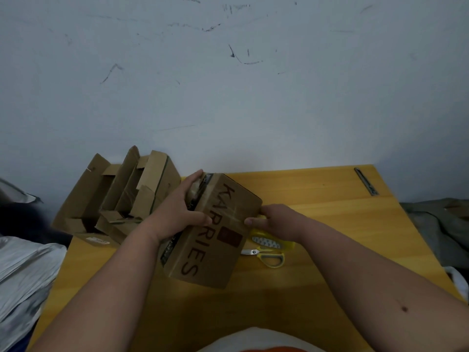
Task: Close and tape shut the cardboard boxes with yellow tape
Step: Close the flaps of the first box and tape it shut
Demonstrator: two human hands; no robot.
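Note:
A closed cardboard box (218, 240) printed with dark letters lies at a slant in the middle of the yellow table (330, 224). My left hand (180, 209) lies over the box's left edge, thumb pressed on the top face and fingers reaching along the far left side. My right hand (274, 221) grips the box's right edge, thumb on top. Under that hand lies a yellow tape dispenser (271, 241), partly hidden. Yellow-handled scissors (269, 256) lie just in front of it.
Several open cardboard boxes (121, 194) with raised flaps stand at the table's far left corner against the wall. A metal strip (366, 181) lies at the far right corner. Crumpled silver sheeting (22, 275) sits left of the table, grey cloth (441, 224) to the right.

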